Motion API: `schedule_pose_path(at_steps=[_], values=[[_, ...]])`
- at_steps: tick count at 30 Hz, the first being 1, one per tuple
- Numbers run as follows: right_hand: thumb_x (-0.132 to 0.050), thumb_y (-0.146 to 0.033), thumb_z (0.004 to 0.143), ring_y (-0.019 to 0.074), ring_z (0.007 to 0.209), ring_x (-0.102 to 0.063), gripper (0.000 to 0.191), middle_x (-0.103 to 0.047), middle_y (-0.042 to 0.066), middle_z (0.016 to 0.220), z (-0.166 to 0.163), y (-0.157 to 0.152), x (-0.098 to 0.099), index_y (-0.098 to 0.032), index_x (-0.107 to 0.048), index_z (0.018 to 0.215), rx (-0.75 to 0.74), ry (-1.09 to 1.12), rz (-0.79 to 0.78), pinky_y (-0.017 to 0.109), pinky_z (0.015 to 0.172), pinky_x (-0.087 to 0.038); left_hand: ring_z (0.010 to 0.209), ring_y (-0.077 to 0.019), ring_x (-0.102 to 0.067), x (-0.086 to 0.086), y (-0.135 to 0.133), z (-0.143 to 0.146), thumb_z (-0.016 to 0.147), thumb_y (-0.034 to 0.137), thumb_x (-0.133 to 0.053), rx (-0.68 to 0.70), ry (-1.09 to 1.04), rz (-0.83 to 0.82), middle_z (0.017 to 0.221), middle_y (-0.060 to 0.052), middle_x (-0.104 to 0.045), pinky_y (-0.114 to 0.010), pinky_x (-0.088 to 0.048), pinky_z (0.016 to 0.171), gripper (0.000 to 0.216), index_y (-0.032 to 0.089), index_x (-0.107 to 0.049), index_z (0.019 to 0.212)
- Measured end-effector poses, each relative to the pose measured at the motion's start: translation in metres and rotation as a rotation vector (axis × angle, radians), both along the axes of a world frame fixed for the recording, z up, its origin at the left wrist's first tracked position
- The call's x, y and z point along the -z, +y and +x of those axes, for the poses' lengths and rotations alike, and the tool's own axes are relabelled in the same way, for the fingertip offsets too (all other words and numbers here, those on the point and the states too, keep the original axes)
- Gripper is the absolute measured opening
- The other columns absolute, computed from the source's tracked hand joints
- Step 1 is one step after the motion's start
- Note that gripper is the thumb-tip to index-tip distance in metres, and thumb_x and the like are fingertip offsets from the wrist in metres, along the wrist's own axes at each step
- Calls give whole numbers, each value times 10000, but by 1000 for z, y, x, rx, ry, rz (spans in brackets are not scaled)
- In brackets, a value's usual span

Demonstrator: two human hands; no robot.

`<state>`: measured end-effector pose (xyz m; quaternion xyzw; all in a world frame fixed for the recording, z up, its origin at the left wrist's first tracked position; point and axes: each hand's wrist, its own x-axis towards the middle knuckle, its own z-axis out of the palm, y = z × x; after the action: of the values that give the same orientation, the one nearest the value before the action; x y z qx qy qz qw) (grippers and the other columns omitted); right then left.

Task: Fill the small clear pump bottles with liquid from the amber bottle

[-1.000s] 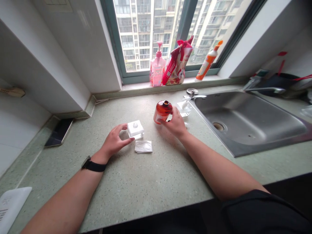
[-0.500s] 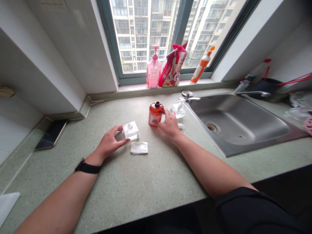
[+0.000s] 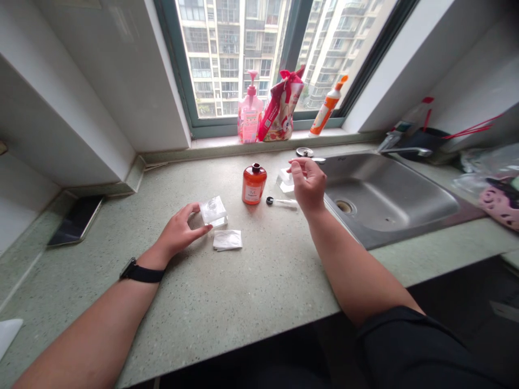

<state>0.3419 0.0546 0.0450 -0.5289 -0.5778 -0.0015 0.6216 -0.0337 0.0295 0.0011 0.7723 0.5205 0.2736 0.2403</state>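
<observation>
Sink edge beside right hand; left hand grips clear box.

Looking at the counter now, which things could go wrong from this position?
1. The orange bottle stands upright with its neck open and no hand on it; a knock from the right hand beside it might spill it.
2. The small pump piece lies loose near the sink edge and may roll in.
3. The left hand grips the clear square box only at its side, so it could slide across the smooth counter.
</observation>
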Motion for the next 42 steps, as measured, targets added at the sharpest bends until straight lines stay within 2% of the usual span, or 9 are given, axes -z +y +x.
schedule_pose_path(at_steps=[4, 8, 14, 19, 24, 28, 31, 36, 42], values=[[-605, -440, 997, 174, 624, -659, 313, -680, -13, 640, 6, -6, -12, -236, -714, 786, 9, -119, -53, 346, 700, -525, 1264, -362, -707, 1, 0, 0, 831, 595, -778, 13, -11, 2, 1334, -132, -733, -542, -551, 1127, 629, 223, -628, 1316], [-575, -419, 1034, 175, 697, -641, 358, -715, 17, 716, -33, -22, -1, -233, -693, 751, -269, -408, -92, 343, 730, -495, 1282, -367, -701, 1, -2, 1, 835, 596, -784, 24, -23, 5, 1364, -146, -717, -551, -549, 1132, 668, 214, -609, 1354], [-734, -376, 990, 213, 871, -677, 157, -768, 68, 954, -92, -48, 36, -228, -776, 960, -482, -823, -511, 346, 760, -484, 1292, -357, -698, 3, -1, 1, 869, 603, -770, 56, -48, 37, 1359, -141, -723, -540, -544, 1141, 667, 216, -603, 1385], [-824, -219, 891, 213, 982, -671, 77, -728, 73, 1065, -95, -47, 49, -225, -768, 943, -680, -686, -497, 369, 901, -538, 1261, -348, -705, 6, 0, 0, 866, 599, -781, 42, -41, 69, 1328, -136, -734, -527, -546, 1131, 674, 209, -607, 1388], [-708, -254, 978, 171, 866, -681, 54, -721, 28, 934, -93, -45, 41, -228, -705, 931, -844, -393, -396, 334, 820, -570, 1224, -337, -719, 8, 0, 0, 871, 577, -794, 54, -45, 99, 1294, -122, -747, -517, -561, 1100, 637, 218, -622, 1369], [-675, -313, 1005, 169, 817, -689, 69, -711, 4, 898, -91, -43, 40, -254, -649, 981, -694, -21, -264, 336, 774, -594, 1255, -344, -706, 7, -3, 1, 857, 606, -827, 68, -48, 165, 1331, -125, -737, -523, -556, 1107, 664, 228, -630, 1366], [-697, -295, 989, 188, 876, -708, 73, -725, 12, 962, -90, -43, 41, -273, -667, 1052, -493, 49, -123, 379, 830, -615, 1265, -337, -699, 6, -6, 2, 853, 599, -851, 93, -48, 263, 1331, -119, -735, -518, -549, 1124, 680, 242, -627, 1387], [-684, -215, 1007, 199, 889, -718, 211, -736, 31, 987, -91, -49, 35, -289, -752, 1192, -400, -163, 66, 388, 830, -624, 1288, -337, -687, 2, -10, 5, 869, 525, -869, 177, -5, 373, 1352, -118, -735, -574, -471, 1213, 666, 249, -606, 1416], [-650, -190, 1025, 196, 852, -684, 315, -706, 37, 950, -97, -51, 42, -325, -778, 1279, -523, -404, 88, 368, 768, -607, 1306, -330, -676, -3, -15, 8, 897, 477, -842, 201, 60, 406, 1384, -106, -732, -615, -347, 1305, 647, 266, -583, 1451]])
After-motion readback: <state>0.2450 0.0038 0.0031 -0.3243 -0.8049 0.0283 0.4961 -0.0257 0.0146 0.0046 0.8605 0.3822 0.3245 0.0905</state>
